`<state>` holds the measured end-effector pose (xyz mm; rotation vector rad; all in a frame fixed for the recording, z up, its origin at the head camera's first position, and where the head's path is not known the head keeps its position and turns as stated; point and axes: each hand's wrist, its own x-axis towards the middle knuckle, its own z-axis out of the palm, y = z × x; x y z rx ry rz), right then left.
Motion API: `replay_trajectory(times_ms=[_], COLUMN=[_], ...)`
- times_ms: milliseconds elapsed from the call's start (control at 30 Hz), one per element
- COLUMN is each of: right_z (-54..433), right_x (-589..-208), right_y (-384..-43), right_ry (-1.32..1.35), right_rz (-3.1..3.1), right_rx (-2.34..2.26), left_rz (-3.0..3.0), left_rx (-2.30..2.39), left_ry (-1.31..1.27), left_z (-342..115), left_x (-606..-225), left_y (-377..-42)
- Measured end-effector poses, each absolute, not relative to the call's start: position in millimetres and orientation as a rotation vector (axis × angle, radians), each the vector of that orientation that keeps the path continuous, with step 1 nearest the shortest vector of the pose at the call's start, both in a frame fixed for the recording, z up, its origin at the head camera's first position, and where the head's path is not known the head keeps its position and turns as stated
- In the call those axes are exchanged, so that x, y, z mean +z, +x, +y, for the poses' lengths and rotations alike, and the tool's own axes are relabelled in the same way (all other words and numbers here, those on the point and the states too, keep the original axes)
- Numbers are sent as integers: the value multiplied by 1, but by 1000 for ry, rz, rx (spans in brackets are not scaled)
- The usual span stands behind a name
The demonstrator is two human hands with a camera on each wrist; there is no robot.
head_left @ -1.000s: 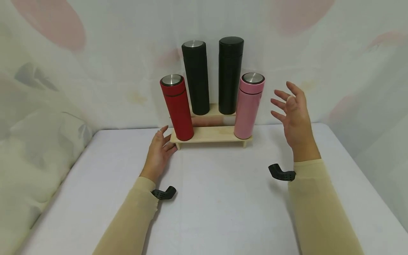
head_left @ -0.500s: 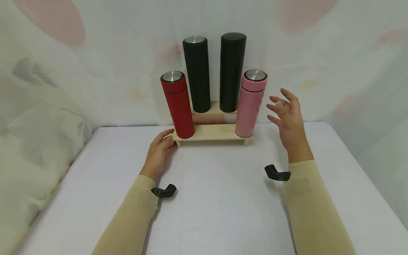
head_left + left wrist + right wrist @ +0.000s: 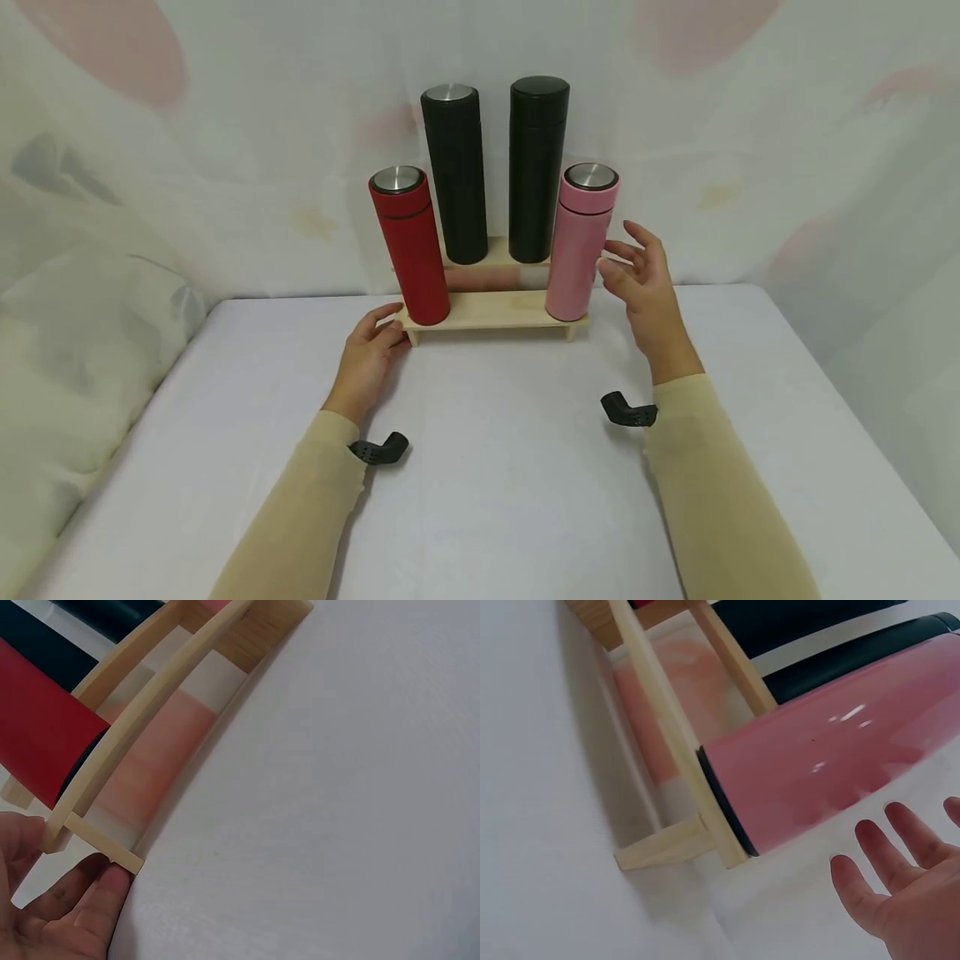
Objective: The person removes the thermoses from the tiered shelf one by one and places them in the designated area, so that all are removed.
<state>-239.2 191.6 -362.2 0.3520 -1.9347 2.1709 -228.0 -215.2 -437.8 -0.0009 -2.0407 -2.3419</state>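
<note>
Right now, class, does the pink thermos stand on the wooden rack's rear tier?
No, the pink thermos stands on the front tier of the wooden rack.

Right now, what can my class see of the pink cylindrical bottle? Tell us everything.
The glossy pink cylindrical bottle stands upright, its pink lid on, at the right end of the lower front tier of the pale wooden stand. A black-rimmed, metal-looking silver disc tops the lid, and a thin dark line runs round just below. A black ring edges the base. The right hand is beside it; the right wrist view shows a gap between bottle and visible fingers.
</note>
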Motion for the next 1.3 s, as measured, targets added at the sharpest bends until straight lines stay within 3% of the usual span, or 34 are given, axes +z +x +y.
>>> replay_trajectory(times_ms=[1300], right_z=[163], right_x=[-374], right_y=[-245], right_ry=[351], right_rz=[-2082], right_rx=[1854], left_rz=[-2053], left_rx=[-2339], left_ry=[1], left_z=[-215], left_x=[-434], left_y=[-226])
